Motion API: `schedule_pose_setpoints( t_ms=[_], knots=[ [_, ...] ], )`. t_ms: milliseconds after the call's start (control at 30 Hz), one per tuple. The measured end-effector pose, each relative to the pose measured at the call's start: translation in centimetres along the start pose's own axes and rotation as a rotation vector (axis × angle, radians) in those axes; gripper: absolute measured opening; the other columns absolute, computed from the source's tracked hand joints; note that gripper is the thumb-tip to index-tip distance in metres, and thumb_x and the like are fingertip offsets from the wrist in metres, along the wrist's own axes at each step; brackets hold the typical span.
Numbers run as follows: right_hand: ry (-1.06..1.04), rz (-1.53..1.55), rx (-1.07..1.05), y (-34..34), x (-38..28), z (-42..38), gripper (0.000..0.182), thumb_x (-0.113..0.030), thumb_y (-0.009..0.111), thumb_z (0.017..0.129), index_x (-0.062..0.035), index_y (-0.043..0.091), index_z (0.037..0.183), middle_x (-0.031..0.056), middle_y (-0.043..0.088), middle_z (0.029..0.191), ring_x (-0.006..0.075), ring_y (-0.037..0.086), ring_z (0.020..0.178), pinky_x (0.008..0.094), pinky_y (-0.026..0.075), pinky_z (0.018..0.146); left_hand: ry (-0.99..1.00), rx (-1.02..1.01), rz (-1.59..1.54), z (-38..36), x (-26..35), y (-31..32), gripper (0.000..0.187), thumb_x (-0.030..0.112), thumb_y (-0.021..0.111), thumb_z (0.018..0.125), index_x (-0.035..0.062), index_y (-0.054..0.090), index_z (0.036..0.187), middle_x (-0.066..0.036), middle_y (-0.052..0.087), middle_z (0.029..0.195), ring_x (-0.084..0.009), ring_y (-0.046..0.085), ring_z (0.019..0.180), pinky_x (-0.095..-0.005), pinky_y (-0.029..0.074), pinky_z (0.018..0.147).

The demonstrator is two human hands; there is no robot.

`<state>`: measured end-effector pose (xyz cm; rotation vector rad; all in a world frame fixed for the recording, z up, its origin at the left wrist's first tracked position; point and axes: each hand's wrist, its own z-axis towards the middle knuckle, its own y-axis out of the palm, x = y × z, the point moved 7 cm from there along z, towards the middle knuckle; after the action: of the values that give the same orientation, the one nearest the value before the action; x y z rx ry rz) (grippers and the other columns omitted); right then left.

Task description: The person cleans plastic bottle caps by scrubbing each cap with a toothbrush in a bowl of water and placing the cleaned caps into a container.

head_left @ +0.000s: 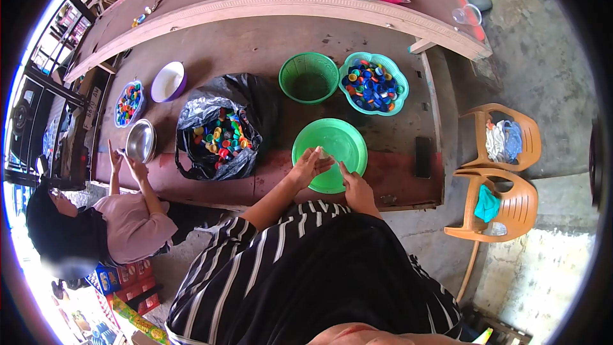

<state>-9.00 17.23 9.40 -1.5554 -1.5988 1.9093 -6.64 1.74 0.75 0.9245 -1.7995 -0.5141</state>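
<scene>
Over the near side of a light green basin are both hands. My left hand has its fingers closed round a small, pale, clear item whose kind is hard to make out. My right hand is closed, its index finger pointing up toward the left hand; a thin object seems to be in it, too small to name. Behind the basin stand a dark green tub and a light blue flower-shaped bowl of colourful caps. A black plastic bag with more caps lies to the left.
A co-worker sits at the left, hands raised near a metal bowl. A white-purple bowl and a bowl of caps stand behind. A phone lies right; a raised wooden shelf crosses the back.
</scene>
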Motion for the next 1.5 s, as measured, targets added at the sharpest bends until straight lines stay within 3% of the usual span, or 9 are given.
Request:
schedule_pose_setpoints(
  t_ms=[200, 400, 600, 800, 900, 1100, 1200, 1400, 1500],
  knots=[
    [-0.079, -0.169, 0.118, -0.3, 0.2, 2.3, 0.046, -0.007, 0.051, 0.085, -0.0229, 0.055, 0.128, 0.0110, 0.057, 0.094, 0.0310, 0.062, 0.083, 0.0415, 0.051, 0.066, 0.430, 0.335, 0.931, 0.2, 3.0, -2.4, 0.034, 0.032, 0.053, 0.095, 0.0038, 0.050, 0.114, -0.007, 0.059, 0.099, -0.0164, 0.058, 0.085, -0.0320, 0.049, 0.077],
    [-0.028, -0.346, 0.043, 1.3, 2.7, 4.7, 0.043, -0.008, 0.053, 0.083, -0.0201, 0.057, 0.125, 0.0092, 0.058, 0.095, 0.0309, 0.063, 0.080, 0.0406, 0.051, 0.065, 0.162, 0.220, 0.272, 1.5, 1.9, -3.5, 0.029, 0.031, 0.054, 0.095, 0.0064, 0.056, 0.110, -0.001, 0.058, 0.093, -0.0106, 0.055, 0.080, -0.0255, 0.047, 0.070],
    [-0.134, 0.004, 0.171, -1.1, -1.3, 2.2, 0.045, -0.012, 0.052, 0.087, -0.0206, 0.051, 0.131, 0.0131, 0.056, 0.095, 0.0347, 0.061, 0.075, 0.0454, 0.050, 0.063, 0.065, 0.125, -0.053, 3.4, 1.0, -4.1, 0.029, 0.032, 0.049, 0.097, 0.0045, 0.057, 0.103, -0.001, 0.058, 0.090, -0.0072, 0.054, 0.076, -0.0211, 0.047, 0.068],
    [-0.027, 0.005, 0.211, -0.5, 1.0, 1.6, 0.048, -0.013, 0.052, 0.087, -0.0220, 0.047, 0.134, 0.0146, 0.055, 0.092, 0.0372, 0.061, 0.074, 0.0477, 0.049, 0.062, -0.005, 0.056, 0.017, 3.8, 0.1, -3.0, 0.028, 0.032, 0.050, 0.097, 0.0048, 0.057, 0.099, -0.001, 0.058, 0.086, -0.0078, 0.055, 0.076, -0.0211, 0.047, 0.068],
    [-0.026, 0.000, 0.049, 0.2, 0.1, 1.1, 0.050, -0.012, 0.052, 0.087, -0.0234, 0.046, 0.136, 0.0144, 0.057, 0.094, 0.0366, 0.060, 0.082, 0.0467, 0.048, 0.068, 0.026, 0.077, 0.020, 4.3, -0.3, -3.5, 0.028, 0.033, 0.051, 0.096, 0.0056, 0.057, 0.096, -0.002, 0.058, 0.086, -0.0083, 0.055, 0.076, -0.0220, 0.047, 0.069],
    [0.045, -0.194, 0.136, 1.1, 3.8, 4.0, 0.048, -0.012, 0.049, 0.086, -0.0198, 0.049, 0.133, 0.0136, 0.057, 0.093, 0.0354, 0.063, 0.074, 0.0460, 0.052, 0.064, 0.091, 0.164, 0.100, 4.0, 0.1, -3.8, 0.024, 0.020, 0.058, 0.093, 0.0026, 0.047, 0.105, -0.008, 0.058, 0.092, -0.0142, 0.058, 0.082, -0.0264, 0.050, 0.075],
    [0.040, -0.316, -0.030, 2.1, 3.1, 4.6, 0.048, -0.011, 0.047, 0.086, -0.0191, 0.048, 0.133, 0.0133, 0.057, 0.093, 0.0348, 0.063, 0.074, 0.0457, 0.052, 0.064, 0.064, 0.152, 0.066, 4.0, 0.6, -3.9, 0.029, 0.014, 0.061, 0.091, 0.0013, 0.043, 0.110, -0.010, 0.058, 0.095, -0.0163, 0.059, 0.084, -0.0281, 0.051, 0.077],
    [-0.001, -0.060, 0.030, 0.5, -0.4, 2.8, 0.048, -0.014, 0.051, 0.088, -0.0222, 0.046, 0.135, 0.0128, 0.058, 0.096, 0.0343, 0.062, 0.080, 0.0454, 0.050, 0.067, 0.086, 0.139, 0.057, 4.0, 1.2, -4.0, 0.029, 0.018, 0.061, 0.091, -0.0018, 0.045, 0.106, -0.012, 0.057, 0.098, -0.0174, 0.059, 0.085, -0.0286, 0.052, 0.078],
    [0.023, -0.094, 0.134, 0.1, 1.0, 2.2, 0.045, -0.017, 0.051, 0.089, -0.0200, 0.047, 0.134, 0.0138, 0.057, 0.091, 0.0357, 0.061, 0.072, 0.0456, 0.051, 0.064, 0.075, 0.186, 0.034, 3.2, 0.9, -3.2, 0.032, 0.020, 0.060, 0.092, -0.0038, 0.045, 0.105, -0.013, 0.057, 0.097, -0.0182, 0.060, 0.087, -0.0296, 0.053, 0.078]
  ],
)
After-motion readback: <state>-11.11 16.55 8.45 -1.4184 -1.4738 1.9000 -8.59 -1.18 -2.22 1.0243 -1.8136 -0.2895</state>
